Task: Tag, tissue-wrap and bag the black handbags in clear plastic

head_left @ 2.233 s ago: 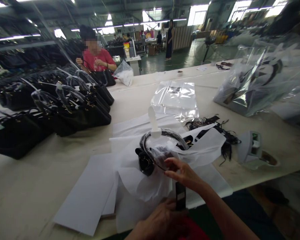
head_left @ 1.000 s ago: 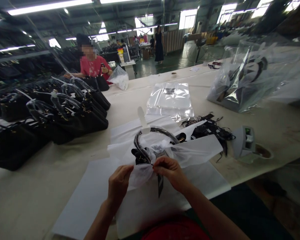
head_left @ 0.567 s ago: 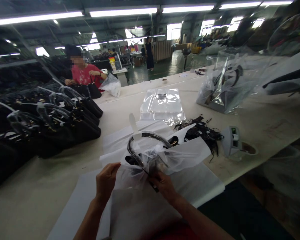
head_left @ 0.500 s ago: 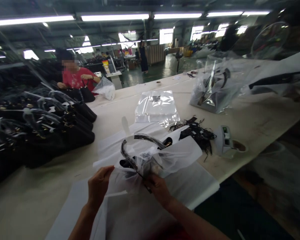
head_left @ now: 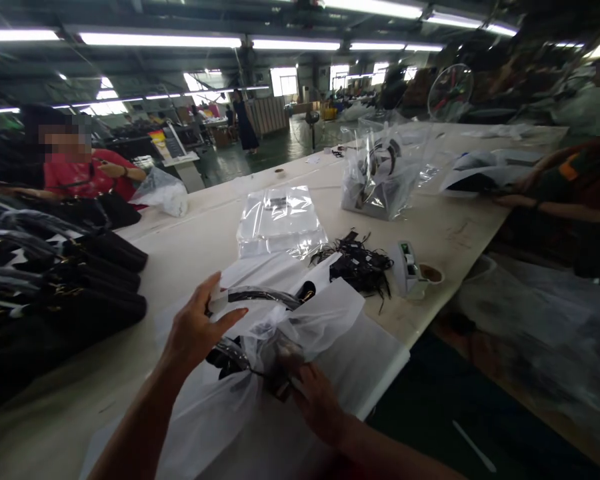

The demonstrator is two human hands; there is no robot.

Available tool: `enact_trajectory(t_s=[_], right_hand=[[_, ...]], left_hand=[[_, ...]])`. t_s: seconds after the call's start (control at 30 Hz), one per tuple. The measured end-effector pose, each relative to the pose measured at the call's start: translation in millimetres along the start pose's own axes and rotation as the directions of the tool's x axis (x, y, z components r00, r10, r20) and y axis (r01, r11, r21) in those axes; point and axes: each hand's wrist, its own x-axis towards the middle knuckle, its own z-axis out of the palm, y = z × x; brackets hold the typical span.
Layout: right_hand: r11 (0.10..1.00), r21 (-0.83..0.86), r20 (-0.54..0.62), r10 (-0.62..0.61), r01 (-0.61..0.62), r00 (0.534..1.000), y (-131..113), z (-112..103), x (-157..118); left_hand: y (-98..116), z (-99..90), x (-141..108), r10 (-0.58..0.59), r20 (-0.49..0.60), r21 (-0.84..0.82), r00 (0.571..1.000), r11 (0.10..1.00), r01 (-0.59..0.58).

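A black handbag wrapped in white tissue paper [head_left: 330, 310] lies in front of me, its curved handle [head_left: 265, 295] covered in clear film. My left hand [head_left: 197, 327] is open over the bag's left side, thumb and fingers spread around the near end of the handles. At the front of the bag, my right hand [head_left: 320, 403] has its fingers curled in against crumpled film and a dark piece. What exactly they grip is hidden. More white tissue sheets [head_left: 375, 360] spread beneath the bag.
Beyond the bag lie flat clear plastic bags [head_left: 280, 213], a heap of black tags [head_left: 360, 267] and a white tape dispenser [head_left: 405, 267]. A bagged handbag [head_left: 375, 180] stands farther back. Black handbags [head_left: 95, 287] crowd the left. Co-workers [head_left: 80, 167] sit left and right.
My left hand has risen from the tissue's left edge and opened over the handle. My right hand remains at the bag's front. The view has turned right, showing a co-worker there.
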Motion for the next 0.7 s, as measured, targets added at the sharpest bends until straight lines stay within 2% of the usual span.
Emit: enact_trajectory(t_s=[0.1,0.17,0.27,0.3,0.33,0.4,0.5,0.57,0.63,0.7], right_hand=[[0.997,0.009,0.039,-0.073,0.073,0.997,-4.3,-30.7,0.7],[0.979,0.036,-0.032,-0.201,0.202,0.979,-20.1,-61.4,14.0],[0.898,-0.018,-0.182,-0.435,0.439,0.882,-56.4,-117.0,58.8],[0.875,-0.065,-0.227,-0.481,0.479,0.847,-67.7,-135.0,78.6],[0.878,-0.094,-0.274,-0.475,0.468,0.836,-76.9,-151.3,99.2],[0.886,-0.075,-0.269,-0.459,0.457,0.847,-86.7,-177.6,138.5],[0.913,0.098,-0.046,-0.392,0.395,0.919,-80.6,-205.6,182.1],[0.920,0.218,0.078,-0.350,0.327,0.933,-67.8,-225.0,199.8],[0.906,0.303,0.096,-0.337,0.295,0.937,-52.8,-251.5,213.5],[0.889,0.370,0.056,-0.310,0.269,0.949,-37.8,-287.4,228.6]], left_hand=[[13.1,4.7,12.7,-0.066,0.066,-0.089,0.996,0.993,0.072],[22.9,7.5,15.8,-0.045,0.060,-0.138,0.997,0.989,0.053],[44.4,15.3,18.0,0.065,-0.012,-0.181,0.998,0.981,-0.066],[54.0,18.9,19.1,0.108,-0.017,-0.185,0.994,0.977,-0.109],[64.4,22.7,20.6,0.152,-0.028,-0.192,0.988,0.969,-0.155],[86.7,31.0,25.5,0.229,-0.021,-0.213,0.973,0.950,-0.228],[119.7,43.9,38.3,0.268,0.001,-0.295,0.964,0.921,-0.255],[142.9,53.5,50.6,0.260,0.027,-0.333,0.965,0.913,-0.237],[171.3,64.7,65.4,0.276,0.018,-0.339,0.961,0.906,-0.254],[205.6,77.5,81.8,0.335,-0.014,-0.316,0.942,0.892,-0.322]])
